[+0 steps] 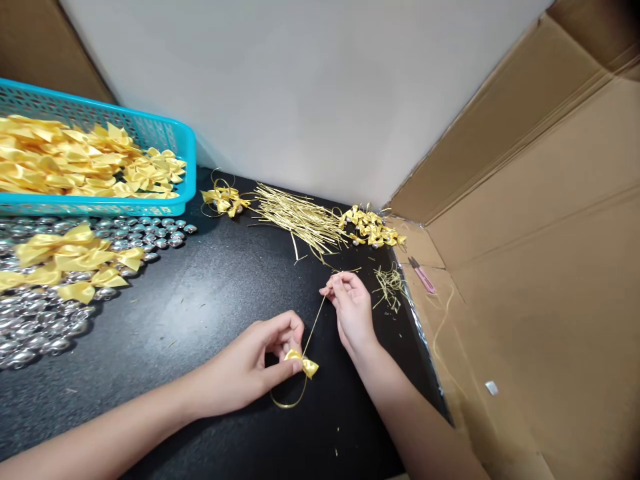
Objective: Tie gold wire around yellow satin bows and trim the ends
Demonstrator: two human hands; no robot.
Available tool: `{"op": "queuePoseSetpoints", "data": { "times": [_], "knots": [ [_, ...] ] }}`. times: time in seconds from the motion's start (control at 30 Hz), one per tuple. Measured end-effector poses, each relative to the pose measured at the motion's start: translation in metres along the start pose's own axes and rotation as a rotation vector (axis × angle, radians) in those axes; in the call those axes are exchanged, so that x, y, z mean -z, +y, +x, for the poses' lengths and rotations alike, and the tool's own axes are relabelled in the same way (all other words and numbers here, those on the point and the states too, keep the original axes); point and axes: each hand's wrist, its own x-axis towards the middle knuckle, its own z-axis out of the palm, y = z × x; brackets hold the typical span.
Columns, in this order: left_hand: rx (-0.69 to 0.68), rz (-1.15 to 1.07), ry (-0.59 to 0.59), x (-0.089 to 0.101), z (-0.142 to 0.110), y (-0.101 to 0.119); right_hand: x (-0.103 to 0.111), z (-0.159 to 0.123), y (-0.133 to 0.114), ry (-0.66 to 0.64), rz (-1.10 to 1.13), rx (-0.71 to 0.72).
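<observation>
Between the thumb and fingers of my left hand (265,360) is a yellow ribbon bow (310,367), low over the black table. A thin gold cord (315,327) runs taut from the bow up to my right hand (350,307), whose fingertips pinch its upper end. Another stretch of cord curves in a loop below the bow. Whether a bead sits behind the bow is hidden by my left fingers. Just beyond my right hand lies a pile of cut gold cords (300,217).
A blue basket (189,167) of yellow bows stands at the back left. Before it lie silver beads (40,333) with several bows (75,257) on top. Finished-looking bow clusters (370,227), cord scraps (390,287) and pink-handled snips (423,277) are at right, by cardboard walls (540,200).
</observation>
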Motion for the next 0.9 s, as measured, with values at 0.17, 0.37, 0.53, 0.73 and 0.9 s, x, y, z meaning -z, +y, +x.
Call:
{"op": "queuePoseSetpoints", "data": {
  "times": [0.17, 0.37, 0.53, 0.73, 0.9],
  "knots": [
    [-0.007, 0.025, 0.000, -0.001, -0.001, 0.000, -0.003, 0.008, 0.000, -0.032, -0.023, -0.023],
    [-0.025, 0.026, 0.017, -0.001, -0.003, 0.001, -0.019, 0.023, 0.006, -0.051, -0.027, -0.013],
    [-0.051, 0.053, 0.033, -0.001, -0.003, 0.001, -0.021, 0.027, 0.007, -0.065, -0.053, 0.007],
    [-0.047, 0.062, 0.042, -0.002, -0.003, -0.001, -0.021, 0.028, 0.005, -0.058, -0.023, -0.016],
    [-0.034, 0.021, 0.050, -0.001, -0.003, -0.004, -0.018, 0.026, -0.001, -0.035, 0.020, -0.085]
  ]
}}
